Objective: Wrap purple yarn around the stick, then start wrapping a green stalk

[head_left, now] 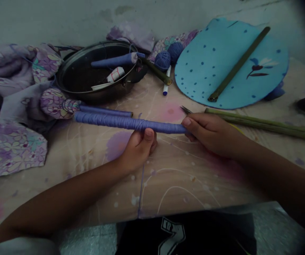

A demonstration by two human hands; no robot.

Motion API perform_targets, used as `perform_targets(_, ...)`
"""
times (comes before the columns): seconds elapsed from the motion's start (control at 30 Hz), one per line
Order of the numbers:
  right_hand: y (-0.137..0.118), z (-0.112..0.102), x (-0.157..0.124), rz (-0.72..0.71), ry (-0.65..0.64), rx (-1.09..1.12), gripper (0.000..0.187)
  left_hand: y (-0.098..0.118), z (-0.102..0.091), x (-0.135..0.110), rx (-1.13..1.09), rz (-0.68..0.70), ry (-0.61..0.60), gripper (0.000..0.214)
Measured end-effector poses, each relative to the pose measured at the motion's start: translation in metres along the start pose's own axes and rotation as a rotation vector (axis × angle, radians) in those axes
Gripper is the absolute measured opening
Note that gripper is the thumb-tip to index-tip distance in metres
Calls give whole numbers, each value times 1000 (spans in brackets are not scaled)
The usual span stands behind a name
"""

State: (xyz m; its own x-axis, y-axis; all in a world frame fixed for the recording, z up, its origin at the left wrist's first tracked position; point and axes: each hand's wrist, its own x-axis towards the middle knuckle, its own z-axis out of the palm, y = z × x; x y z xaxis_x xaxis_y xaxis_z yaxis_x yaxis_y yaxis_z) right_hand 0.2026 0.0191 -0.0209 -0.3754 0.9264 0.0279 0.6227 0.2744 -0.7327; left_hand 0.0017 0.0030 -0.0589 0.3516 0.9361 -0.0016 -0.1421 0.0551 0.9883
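A stick wrapped in blue-purple yarn (pixel 115 122) lies level across the middle of the view, held just above the table. My left hand (pixel 141 145) is closed around it near its middle, thumb on top. At its right end, my right hand (pixel 204 131) pinches it between thumb and fingers. A strand of yarn (pixel 141 191) hangs from the left hand down over the table edge. Just behind the right hand shows a dark pointed metal tip (pixel 185 109), its other end hidden by the hand. Another blue-wrapped stick (pixel 107 110) lies behind the held one.
A dark pan (pixel 69 90) holds a blue-wrapped piece (pixel 115 61). Blue yarn balls (pixel 163 60) and a marker (pixel 167 81) lie right of it. Green stems (pixel 264 124) lie at right; another stem (pixel 238 65) crosses a light-blue board (pixel 195 74). Flowered cloth (pixel 16 148) is bunched left.
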Motion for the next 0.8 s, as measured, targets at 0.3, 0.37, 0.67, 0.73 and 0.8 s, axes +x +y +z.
perform_targets(0.3, 7, 10, 0, -323, 405, -187, 16, 0, -2, 3, -102, 7, -51, 46)
perform_targets(0.37, 7, 12, -1, -398, 436, -233, 16, 2, -2, 3, -153, -10, -43, 47)
perform_targets(0.67, 8, 5, 3, -116, 160, 120, 31, 3, 1, 1, -201, 32, -8, 40)
perform_targets(0.73, 7, 3, 3, 38, 14, 223, 43, 3, 0, 1, -209, 26, -19, 38)
perform_targets(0.8, 5, 2, 3, 77, -33, 220, 45, 3, 0, 1, -216, 22, -18, 39)
